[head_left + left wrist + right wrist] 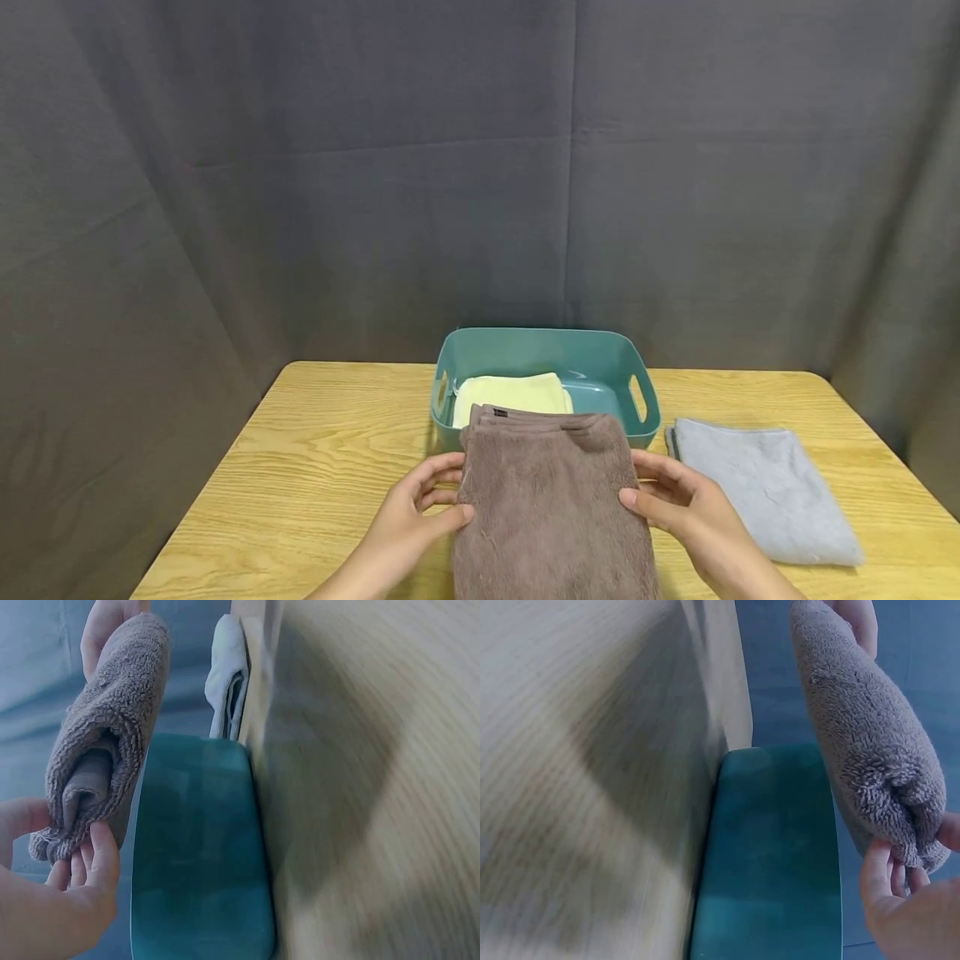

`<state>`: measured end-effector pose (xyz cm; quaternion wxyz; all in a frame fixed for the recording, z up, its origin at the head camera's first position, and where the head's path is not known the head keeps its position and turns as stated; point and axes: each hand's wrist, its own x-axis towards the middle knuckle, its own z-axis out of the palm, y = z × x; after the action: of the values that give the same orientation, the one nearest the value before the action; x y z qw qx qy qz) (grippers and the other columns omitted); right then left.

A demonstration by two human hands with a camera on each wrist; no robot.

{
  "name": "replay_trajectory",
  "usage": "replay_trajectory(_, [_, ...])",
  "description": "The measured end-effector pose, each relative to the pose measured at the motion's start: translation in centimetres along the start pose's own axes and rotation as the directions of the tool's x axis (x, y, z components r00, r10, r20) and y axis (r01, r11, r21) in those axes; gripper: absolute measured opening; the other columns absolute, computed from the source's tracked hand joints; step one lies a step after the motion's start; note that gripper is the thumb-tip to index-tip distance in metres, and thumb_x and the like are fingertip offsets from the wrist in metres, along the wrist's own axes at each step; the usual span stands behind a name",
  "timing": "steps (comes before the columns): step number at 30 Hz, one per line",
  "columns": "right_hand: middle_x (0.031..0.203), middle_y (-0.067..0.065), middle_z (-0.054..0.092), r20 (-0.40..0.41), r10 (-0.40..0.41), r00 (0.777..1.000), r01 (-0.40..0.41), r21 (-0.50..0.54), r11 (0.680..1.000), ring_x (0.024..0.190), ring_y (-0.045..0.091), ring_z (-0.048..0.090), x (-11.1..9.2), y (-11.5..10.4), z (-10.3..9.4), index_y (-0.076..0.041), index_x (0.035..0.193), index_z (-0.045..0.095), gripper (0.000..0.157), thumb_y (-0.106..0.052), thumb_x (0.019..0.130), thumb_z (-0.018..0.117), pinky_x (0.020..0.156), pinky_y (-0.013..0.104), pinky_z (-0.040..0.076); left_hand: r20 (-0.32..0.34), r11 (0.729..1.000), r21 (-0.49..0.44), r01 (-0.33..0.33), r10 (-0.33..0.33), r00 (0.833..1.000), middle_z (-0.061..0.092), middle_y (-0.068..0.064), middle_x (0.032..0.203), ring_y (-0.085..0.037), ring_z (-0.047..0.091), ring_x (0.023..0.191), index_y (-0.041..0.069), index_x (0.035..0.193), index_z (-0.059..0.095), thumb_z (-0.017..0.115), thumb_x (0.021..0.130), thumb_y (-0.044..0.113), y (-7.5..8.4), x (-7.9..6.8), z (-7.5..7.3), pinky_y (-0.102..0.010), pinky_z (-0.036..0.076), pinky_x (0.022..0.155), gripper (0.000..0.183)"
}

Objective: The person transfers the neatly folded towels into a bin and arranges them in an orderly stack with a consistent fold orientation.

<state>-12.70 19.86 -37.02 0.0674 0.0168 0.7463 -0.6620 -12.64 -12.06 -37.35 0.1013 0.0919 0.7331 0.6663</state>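
Observation:
Both hands grip a folded brown towel (551,508) by its opposite side edges, thumbs on the near face and fingers behind. My left hand (408,508) pinches the left edge, and my right hand (686,504) pinches the right edge. In both wrist views the towel (112,712) is raised above the tabletop, its thick folded layers showing at the ends. Just beyond it stands a teal basket (540,346) with handle holes, and the towel's top overlaps its front wall in the head view. A folded pale yellow cloth (517,393) lies inside the basket, toward the left.
To the right of the basket, a folded light grey towel (765,487) lies on the wooden table (315,467). A dark grey curtain (375,208) hangs behind the table and along its sides.

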Motion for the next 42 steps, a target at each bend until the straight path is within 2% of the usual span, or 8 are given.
replay_trajectory(6, [0.113, 0.003, 0.063, 0.015, 0.003, 1.0, -0.003, -0.01, 1.0, 0.098, 0.012, 0.062, 0.1, -0.4, 0.2, 0.004, 0.144, 0.044, 0.06, -0.012, 0.092, 0.071, 0.081, 0.03, 0.053, -0.022, 1.0, 0.027, 0.012, -0.011, 1.0, 0.053, -0.014, 0.132, -0.025, 0.054, 0.111, 0.005, 0.142, 0.049, 0.072, 0.088, 0.014, 0.3, -0.1, -0.3, -0.036, 0.05, 0.09, 0.059])
replay_trajectory(11, [0.118, 0.004, 0.059, 0.019, -0.009, 1.0, 0.01, -0.047, 0.999, 0.102, 0.01, 0.06, 0.4, -0.6, 0.1, 0.003, 0.144, 0.045, 0.061, -0.014, 0.092, 0.071, 0.083, 0.028, 0.052, -0.045, 1.0, 0.026, 0.002, -0.001, 0.999, 0.054, -0.014, 0.131, -0.025, 0.055, 0.11, 0.004, 0.141, 0.05, 0.072, 0.088, 0.013, 0.5, 0.0, -0.3, -0.036, 0.05, 0.089, 0.059])
replay_trajectory(15, [0.121, 0.004, 0.057, 0.022, -0.031, 0.999, 0.033, -0.055, 0.998, 0.104, 0.008, 0.058, 1.0, -0.9, -0.1, 0.003, 0.145, 0.044, 0.061, -0.014, 0.093, 0.07, 0.085, 0.027, 0.052, -0.054, 0.999, 0.022, -0.032, 0.033, 0.998, 0.054, -0.015, 0.131, -0.024, 0.056, 0.109, 0.002, 0.141, 0.05, 0.072, 0.087, 0.01, 0.7, 0.6, -0.4, -0.034, 0.051, 0.087, 0.058])
replay_trajectory(22, [0.121, 0.003, 0.056, 0.016, -0.074, 0.997, 0.075, -0.057, 0.996, 0.102, 0.008, 0.059, 2.0, -1.8, -0.3, 0.003, 0.146, 0.043, 0.061, -0.014, 0.093, 0.07, 0.083, 0.027, 0.052, -0.022, 0.997, 0.042, -0.071, 0.072, 0.997, 0.053, -0.016, 0.132, -0.025, 0.055, 0.109, 0.004, 0.141, 0.05, 0.071, 0.088, 0.011, 1.3, 1.8, -0.9, -0.032, 0.05, 0.089, 0.058])
replay_trajectory(33, [0.132, 0.01, 0.051, 0.055, -0.044, 0.998, 0.049, -0.099, 0.994, 0.108, 0.008, 0.057, 2.7, -3.0, -0.3, -0.003, 0.149, 0.04, 0.067, -0.026, 0.093, 0.071, 0.089, 0.025, 0.049, -0.047, 0.997, 0.05, -0.053, 0.056, 0.997, 0.055, -0.012, 0.131, -0.024, 0.058, 0.11, 0.009, 0.142, 0.051, 0.072, 0.089, 0.013, 1.7, 2.8, -1.3, -0.034, 0.051, 0.089, 0.057])
replay_trajectory(42, [0.135, 0.01, 0.047, 0.069, -0.035, 0.997, 0.041, -0.074, 0.996, 0.109, 0.005, 0.054, 3.8, -3.6, -0.5, -0.003, 0.152, 0.036, 0.07, -0.026, 0.095, 0.069, 0.092, 0.024, 0.048, -0.067, 0.998, 0.042, -0.052, 0.055, 0.996, 0.055, -0.013, 0.131, -0.025, 0.058, 0.113, 0.008, 0.143, 0.051, 0.07, 0.09, 0.012, 2.1, 3.7, -1.4, -0.033, 0.052, 0.089, 0.057])
